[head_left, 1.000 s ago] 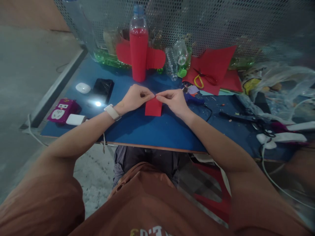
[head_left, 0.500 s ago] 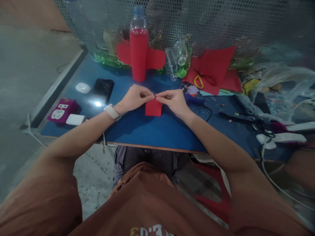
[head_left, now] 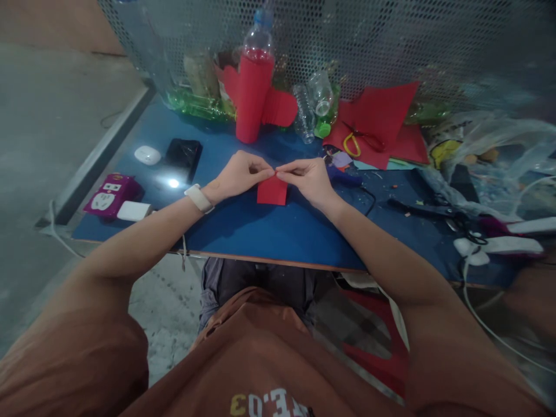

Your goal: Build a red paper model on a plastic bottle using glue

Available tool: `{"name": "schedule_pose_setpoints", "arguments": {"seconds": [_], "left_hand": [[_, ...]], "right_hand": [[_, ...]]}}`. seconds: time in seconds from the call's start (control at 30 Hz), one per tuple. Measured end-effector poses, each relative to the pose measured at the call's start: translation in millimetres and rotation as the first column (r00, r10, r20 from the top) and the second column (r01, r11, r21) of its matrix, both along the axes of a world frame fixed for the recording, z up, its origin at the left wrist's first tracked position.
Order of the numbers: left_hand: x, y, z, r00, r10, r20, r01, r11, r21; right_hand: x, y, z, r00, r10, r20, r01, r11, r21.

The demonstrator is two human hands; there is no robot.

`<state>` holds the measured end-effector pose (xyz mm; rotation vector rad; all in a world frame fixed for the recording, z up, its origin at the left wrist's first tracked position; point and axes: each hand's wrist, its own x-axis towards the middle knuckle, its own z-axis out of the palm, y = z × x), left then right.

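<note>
Between my hands is a small red piece of paper (head_left: pixel 272 191), raised over the blue table. My left hand (head_left: pixel 244 174) pinches its top edge between thumb and finger. Right beside that pinch, my right hand (head_left: pixel 307 180) grips the same edge, the fingertips of both hands almost meeting. The fingers cover the top edge. Behind my hands a clear plastic bottle (head_left: pixel 255 95) wrapped in red paper, with a blue cap and red side flaps, leans to the right.
On the left lie a black phone (head_left: pixel 184 155), a white mouse (head_left: pixel 147 154) and a purple power socket (head_left: pixel 110 196). Yellow-handled scissors (head_left: pixel 352 145) rest on red sheets (head_left: pixel 391 116). Black scissors (head_left: pixel 421 209) and a clear plastic bag (head_left: pixel 490 145) are on the right.
The red-wrapped bottle has tipped from upright to a lean toward the right. Both hands keep their pinch on the red paper, nearly in the same place.
</note>
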<state>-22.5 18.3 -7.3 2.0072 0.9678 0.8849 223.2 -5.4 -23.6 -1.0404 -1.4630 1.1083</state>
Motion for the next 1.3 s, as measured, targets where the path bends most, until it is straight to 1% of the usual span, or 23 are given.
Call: {"name": "schedule_pose_setpoints", "arguments": {"seconds": [0.3,0.5,0.67,0.87,1.3], "left_hand": [[-0.8,1.5,-2.4,1.000,-0.004,-0.001,0.004,1.000,0.001],[-1.3,2.4,-4.9,1.000,0.007,-0.007,-0.007,0.999,0.040],[-0.9,1.9,-3.7,1.000,0.007,-0.019,-0.006,0.998,0.062],[0.4,0.1,-2.3,0.999,0.007,-0.035,-0.006,1.000,0.029],[-0.2,1.1,-0.8,0.999,0.000,-0.037,0.001,0.999,0.034]], "right_hand": [[-1.1,2.0,-3.4,1.000,0.006,-0.014,-0.006,1.000,-0.001],[-2.7,1.3,-1.8,0.999,0.035,0.001,-0.035,0.999,-0.019],[-3.3,-0.5,-0.6,0.999,0.036,0.023,-0.036,0.999,-0.009],[-2.2,-1.3,0.7,0.999,0.017,0.032,-0.017,1.000,0.015],[-1.9,2.1,-5.3,0.999,0.000,0.037,0.000,1.000,0.025]]}}
